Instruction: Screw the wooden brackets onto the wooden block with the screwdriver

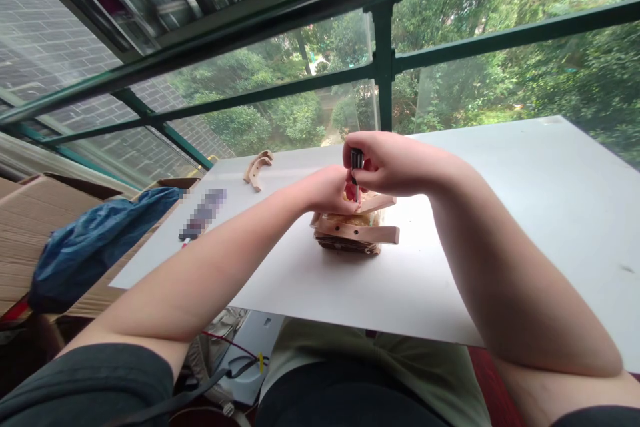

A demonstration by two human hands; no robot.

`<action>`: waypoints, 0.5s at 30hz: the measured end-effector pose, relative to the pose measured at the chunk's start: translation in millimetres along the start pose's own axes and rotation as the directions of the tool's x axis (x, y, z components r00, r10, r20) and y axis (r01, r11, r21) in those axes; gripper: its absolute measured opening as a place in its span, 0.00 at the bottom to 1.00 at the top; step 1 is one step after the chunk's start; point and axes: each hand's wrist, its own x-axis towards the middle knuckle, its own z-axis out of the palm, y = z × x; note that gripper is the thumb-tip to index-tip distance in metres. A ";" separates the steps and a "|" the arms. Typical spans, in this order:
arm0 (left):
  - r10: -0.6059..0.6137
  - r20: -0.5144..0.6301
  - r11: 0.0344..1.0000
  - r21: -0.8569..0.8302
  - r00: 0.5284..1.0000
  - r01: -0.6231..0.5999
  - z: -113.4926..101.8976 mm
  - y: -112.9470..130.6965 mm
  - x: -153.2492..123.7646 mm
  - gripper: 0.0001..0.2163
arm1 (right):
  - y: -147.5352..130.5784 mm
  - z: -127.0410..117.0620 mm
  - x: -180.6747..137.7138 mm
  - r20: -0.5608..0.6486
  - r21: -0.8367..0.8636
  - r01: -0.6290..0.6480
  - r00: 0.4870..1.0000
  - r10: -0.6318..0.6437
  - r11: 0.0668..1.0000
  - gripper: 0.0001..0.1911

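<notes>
My right hand point(377, 161) is closed around the black handle of a screwdriver point(357, 159), which stands nearly upright with its shaft pointing down. Beside the lower end of that shaft, the fingers of my left hand point(336, 191) are pinched together; whatever they hold is too small to make out. Both hands are over a brown layered block point(347, 245), seemingly wrapped in clear tape. Across its near side lies a wooden bar point(370, 233) with two dark holes. A second wooden bar point(377, 204) lies farther back, partly hidden by my left hand.
Curved wooden pieces point(259, 170) lie at the white table's point(300, 293) far left. A pixelated item point(204, 213) is near the left edge. Cardboard boxes point(75, 213) and blue cloth point(100, 233) sit left of the table. A green-framed window point(383, 67) stands behind.
</notes>
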 end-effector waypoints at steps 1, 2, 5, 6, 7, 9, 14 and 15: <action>0.002 0.004 1.000 0.000 1.000 -0.002 0.1 -0.1 0.1 0.05 | 0.5 0.0 0.3 0.002 -0.001 -0.002 1.000 0.002 1.000 0.05; 0.004 0.008 1.000 0.000 1.000 -0.004 0.1 -0.1 0.2 0.04 | 0.9 0.0 0.6 0.004 -0.003 -0.003 1.000 0.003 1.000 0.05; 0.009 0.001 1.000 0.003 1.000 -0.009 0.1 0.3 0.4 0.04 | 1.8 -0.5 0.8 0.003 -0.009 -0.002 1.000 0.002 1.000 0.05; 0.010 -0.001 1.000 0.005 1.000 -0.010 0.0 0.3 0.4 0.04 | 1.9 -0.8 0.7 0.002 -0.010 -0.001 1.000 0.001 1.000 0.05; 0.012 0.000 1.000 0.005 1.000 -0.012 -0.1 0.2 0.5 0.04 | 1.9 -1.2 0.4 0.002 -0.011 -0.001 1.000 0.001 1.000 0.05; 0.016 0.011 1.000 -0.004 1.000 -0.016 -0.1 -0.8 0.6 0.04 | 1.9 -1.9 -0.2 0.001 -0.011 -0.001 1.000 0.001 1.000 0.06; 0.040 0.039 0.998 -0.058 0.998 -0.038 0.2 -3.7 0.9 0.04 | 2.4 -1.9 -0.9 0.011 -0.006 0.005 1.000 -0.005 1.000 0.06; 0.041 0.044 0.997 -0.064 0.998 -0.038 0.1 -3.7 0.9 0.04 | 2.6 -1.6 -0.9 0.013 -0.009 0.008 1.000 -0.008 1.000 0.06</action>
